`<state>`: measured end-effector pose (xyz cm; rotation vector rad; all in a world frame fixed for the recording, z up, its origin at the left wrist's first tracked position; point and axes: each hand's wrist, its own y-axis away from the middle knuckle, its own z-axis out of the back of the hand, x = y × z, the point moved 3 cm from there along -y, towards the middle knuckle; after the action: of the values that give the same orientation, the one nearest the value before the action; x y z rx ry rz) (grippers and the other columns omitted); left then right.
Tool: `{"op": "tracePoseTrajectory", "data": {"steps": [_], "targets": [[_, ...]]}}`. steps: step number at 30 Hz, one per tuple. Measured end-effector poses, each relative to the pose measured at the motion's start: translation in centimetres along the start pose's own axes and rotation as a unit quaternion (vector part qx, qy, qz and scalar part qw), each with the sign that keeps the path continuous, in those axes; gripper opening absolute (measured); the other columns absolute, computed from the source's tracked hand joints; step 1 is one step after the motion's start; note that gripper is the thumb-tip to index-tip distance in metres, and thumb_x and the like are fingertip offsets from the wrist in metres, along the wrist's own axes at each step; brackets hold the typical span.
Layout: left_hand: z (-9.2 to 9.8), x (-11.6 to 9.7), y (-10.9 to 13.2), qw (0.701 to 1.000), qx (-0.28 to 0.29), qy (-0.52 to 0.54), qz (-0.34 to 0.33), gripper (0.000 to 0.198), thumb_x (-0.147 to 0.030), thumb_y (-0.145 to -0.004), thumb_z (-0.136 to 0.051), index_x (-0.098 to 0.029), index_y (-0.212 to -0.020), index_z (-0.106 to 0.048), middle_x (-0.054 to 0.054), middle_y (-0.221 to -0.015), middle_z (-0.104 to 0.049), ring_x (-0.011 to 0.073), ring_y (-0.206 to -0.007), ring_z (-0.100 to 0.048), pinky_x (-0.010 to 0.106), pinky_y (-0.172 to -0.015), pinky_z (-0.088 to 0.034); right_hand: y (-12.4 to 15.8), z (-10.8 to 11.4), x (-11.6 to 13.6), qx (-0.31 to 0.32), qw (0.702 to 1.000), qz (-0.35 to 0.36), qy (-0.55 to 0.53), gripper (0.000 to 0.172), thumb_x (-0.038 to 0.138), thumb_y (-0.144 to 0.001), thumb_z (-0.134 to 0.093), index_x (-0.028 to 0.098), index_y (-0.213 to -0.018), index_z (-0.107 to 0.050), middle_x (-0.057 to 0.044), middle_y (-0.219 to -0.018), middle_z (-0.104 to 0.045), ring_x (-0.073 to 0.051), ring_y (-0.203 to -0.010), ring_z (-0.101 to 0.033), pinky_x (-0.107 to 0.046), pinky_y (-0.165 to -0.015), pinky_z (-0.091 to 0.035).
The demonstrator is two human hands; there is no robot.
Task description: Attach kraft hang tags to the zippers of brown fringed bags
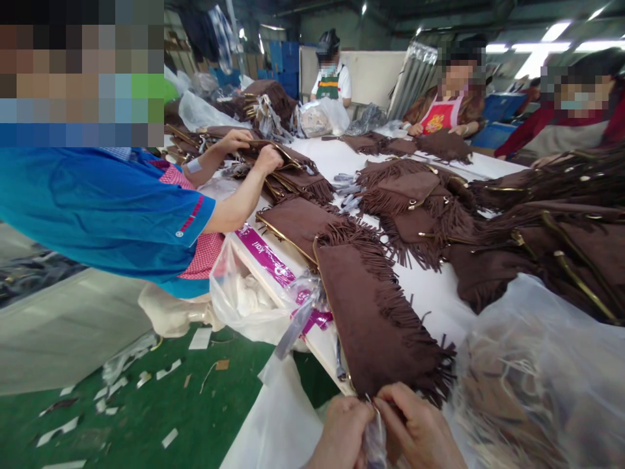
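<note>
A brown fringed bag (361, 306) lies on the table's near edge, its fringe to the right and a gold-coloured zip along the left side. At its near corner my left hand (342, 430) and my right hand (417, 426) are closed in pinches, almost touching. Between them is a small shiny metal piece (370, 398), with a plastic-wrapped piece (375, 440) hanging below. My fingers partly hide both, and I cannot tell exactly which part each hand grips. A second fringed bag (297, 225) lies just beyond, partly under the first.
Brown fringed bags (415, 189) are heaped across the white table (420, 286). A clear plastic bag (517, 371) of pale stringy material stands at right. To the left, a co-worker in a blue shirt (122, 208) handles another bag. Other people work behind. Scraps litter the green floor (209, 404).
</note>
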<state>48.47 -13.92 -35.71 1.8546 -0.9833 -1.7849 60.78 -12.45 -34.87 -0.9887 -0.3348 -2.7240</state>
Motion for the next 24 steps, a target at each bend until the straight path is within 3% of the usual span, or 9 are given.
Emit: {"op": "tracePoseTrajectory", "data": {"steps": [2,5,8,10,15,20,24], "targets": [[0.2,0.3,0.0,0.999,0.041,-0.012,0.014,0.039,-0.051,-0.066,-0.044,-0.019,-0.045,-0.042,-0.004,-0.036,-0.033,0.0075,-0.033,-0.032,0.023,-0.038,-0.018,0.1,-0.3,-0.2,0.014,1.0,-0.008,-0.019,0.024,0.034,-0.085,-0.038,0.022,-0.071,-0.054,0.002,-0.065,-0.059,-0.013,-0.059,-0.057,-0.023,-0.055,-0.039],[0.6,0.6,-0.3,0.998,0.048,-0.025,-0.019,0.041,-0.054,-0.061,-0.052,-0.017,-0.046,-0.043,-0.004,-0.038,-0.034,0.0066,-0.036,-0.03,0.023,-0.04,-0.018,0.0,-0.4,-0.2,0.034,0.998,-0.022,-0.049,0.024,0.033,-0.085,-0.038,0.021,-0.071,-0.054,0.002,-0.066,-0.059,-0.013,-0.061,-0.057,-0.022,-0.056,-0.04],[0.7,0.7,-0.6,0.994,0.079,-0.001,-0.082,0.035,-0.047,-0.056,-0.06,-0.015,-0.051,-0.046,-0.005,-0.046,-0.035,0.0051,-0.045,-0.029,0.022,-0.044,-0.02,-0.1,-0.3,-0.1,0.041,0.997,-0.03,-0.061,0.024,0.033,-0.085,-0.038,0.021,-0.071,-0.054,0.001,-0.067,-0.059,-0.013,-0.063,-0.057,-0.023,-0.058,-0.04],[0.8,0.9,-0.7,0.992,0.101,0.007,-0.082,0.028,-0.038,-0.057,-0.061,-0.014,-0.052,-0.047,-0.006,-0.049,-0.036,0.0051,-0.047,-0.03,0.021,-0.045,-0.021,-0.1,-0.2,0.0,0.047,0.997,-0.037,-0.055,0.024,0.032,-0.085,-0.038,0.021,-0.071,-0.054,0.001,-0.067,-0.059,-0.013,-0.063,-0.057,-0.023,-0.058,-0.04],[1.1,1.3,-0.7,0.994,0.093,-0.053,-0.037,0.017,-0.03,-0.061,-0.052,-0.015,-0.054,-0.048,-0.006,-0.044,-0.036,0.0069,-0.041,-0.036,0.019,-0.041,-0.027,-0.1,0.1,0.6,0.045,0.999,-0.004,0.028,0.021,0.026,-0.084,-0.04,0.02,-0.071,-0.054,0.002,-0.065,-0.059,-0.012,-0.06,-0.057,-0.022,-0.055,-0.037],[1.1,1.4,-0.7,0.993,0.071,-0.089,-0.019,0.017,-0.031,-0.061,-0.052,-0.015,-0.055,-0.052,-0.005,-0.043,-0.042,0.0098,-0.04,-0.043,0.021,-0.042,-0.034,-0.2,0.1,1.5,0.004,0.979,0.101,0.176,0.018,0.019,-0.083,-0.04,0.021,-0.071,-0.052,0.001,-0.066,-0.058,-0.013,-0.057,-0.057,-0.024,-0.05,-0.032],[1.3,1.2,-0.6,0.994,0.05,-0.09,-0.026,0.017,-0.028,-0.062,-0.051,-0.015,-0.051,-0.051,-0.005,-0.041,-0.041,0.0095,-0.043,-0.043,0.02,-0.044,-0.033,-0.6,0.4,2.1,0.023,0.974,0.104,0.2,0.017,0.014,-0.081,-0.04,0.022,-0.071,-0.05,0.002,-0.065,-0.057,-0.012,-0.056,-0.057,-0.024,-0.049,-0.03]]}}
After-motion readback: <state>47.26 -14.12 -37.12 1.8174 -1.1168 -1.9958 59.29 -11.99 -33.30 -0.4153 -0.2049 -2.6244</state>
